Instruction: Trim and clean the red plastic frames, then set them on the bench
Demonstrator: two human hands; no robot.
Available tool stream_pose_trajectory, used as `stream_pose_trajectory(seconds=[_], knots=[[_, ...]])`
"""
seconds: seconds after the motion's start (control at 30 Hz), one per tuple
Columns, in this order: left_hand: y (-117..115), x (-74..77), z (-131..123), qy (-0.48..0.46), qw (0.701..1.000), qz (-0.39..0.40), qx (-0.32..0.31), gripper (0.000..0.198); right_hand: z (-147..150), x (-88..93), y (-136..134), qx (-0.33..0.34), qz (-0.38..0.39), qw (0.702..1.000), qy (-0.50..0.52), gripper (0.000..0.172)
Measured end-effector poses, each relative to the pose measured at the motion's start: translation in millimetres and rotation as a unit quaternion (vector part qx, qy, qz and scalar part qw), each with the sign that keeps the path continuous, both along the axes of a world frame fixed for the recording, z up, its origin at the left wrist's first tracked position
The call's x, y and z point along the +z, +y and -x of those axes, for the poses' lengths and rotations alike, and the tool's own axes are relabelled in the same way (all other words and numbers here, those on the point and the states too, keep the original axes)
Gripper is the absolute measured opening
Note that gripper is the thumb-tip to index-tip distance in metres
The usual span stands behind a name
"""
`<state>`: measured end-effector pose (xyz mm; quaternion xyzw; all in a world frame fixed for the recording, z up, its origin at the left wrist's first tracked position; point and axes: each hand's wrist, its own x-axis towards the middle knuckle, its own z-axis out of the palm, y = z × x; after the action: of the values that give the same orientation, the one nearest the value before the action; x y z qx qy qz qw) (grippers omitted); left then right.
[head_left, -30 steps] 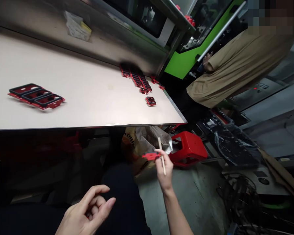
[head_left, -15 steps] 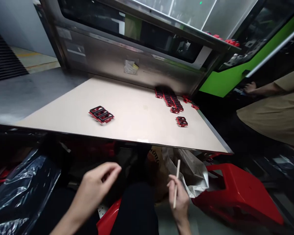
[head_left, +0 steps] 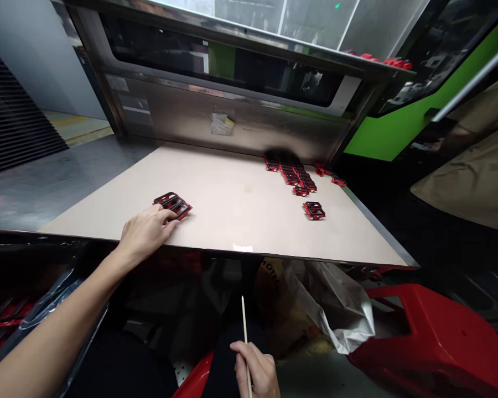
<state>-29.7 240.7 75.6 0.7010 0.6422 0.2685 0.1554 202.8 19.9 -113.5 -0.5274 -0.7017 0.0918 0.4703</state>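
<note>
My left hand (head_left: 150, 229) reaches onto the table at the left, thumb and curled fingers closed on the near side of a group of red and black plastic frame parts (head_left: 178, 205). These parts lie side by side, and my fingers hide some of their near left edge. Below the table edge, my right hand (head_left: 255, 367) is closed around a thin pale wooden stick (head_left: 244, 318), its pointed tip upward. Several more red and black parts (head_left: 290, 172) stand in rows at the back right, with a small group (head_left: 314, 210) nearer the front.
The pale tabletop (head_left: 224, 221) meets a metal panel (head_left: 170, 113) at the back. A red stool (head_left: 435, 331) and a grey plastic bag (head_left: 336, 304) are below at the right. A person in a tan garment (head_left: 465, 182) stands at the far right. Clear plastic sheeting hangs lower left.
My left hand has moved up and forward from below the table edge to the left group of frame parts. My right hand, still holding the stick, has moved left and down.
</note>
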Motion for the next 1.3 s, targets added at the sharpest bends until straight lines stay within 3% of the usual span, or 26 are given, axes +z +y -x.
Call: stream_pose_trajectory(seconds=[0.13, 0.27, 0.47, 0.57, 0.93, 1.3], knots=[[-29.2, -0.7, -0.9, -0.152, 0.985, 0.071, -0.036, 0.034, -5.4, 16.9, 6.3, 0.028, -0.001, 0.999, 0.032, 0.025], [-83.9, -15.4, -6.2, -0.289, 0.944, 0.157, -0.036, 0.054, -0.6, 45.5, 13.7, 0.041, -0.051, 0.996, 0.068, 0.024], [-155.6, -27.8, -23.4, -0.439, 0.867, 0.233, 0.035, 0.046, 15.4, 88.9, 22.5, 0.059, -0.097, 0.988, 0.102, 0.023], [-174.6, -27.5, -27.2, -0.455, 0.855, 0.243, 0.050, 0.047, 23.4, 102.2, 23.1, 0.071, -0.078, 0.989, 0.107, 0.022], [-197.2, -43.3, -10.9, -0.386, 0.877, 0.279, -0.063, 0.043, 41.8, 109.0, 19.0, 0.076, -0.041, 0.989, 0.119, 0.024], [-201.1, -45.8, -10.7, -0.415, 0.845, 0.326, -0.090, 0.038, 45.5, 114.4, 15.7, 0.093, -0.010, 0.989, 0.119, 0.028]])
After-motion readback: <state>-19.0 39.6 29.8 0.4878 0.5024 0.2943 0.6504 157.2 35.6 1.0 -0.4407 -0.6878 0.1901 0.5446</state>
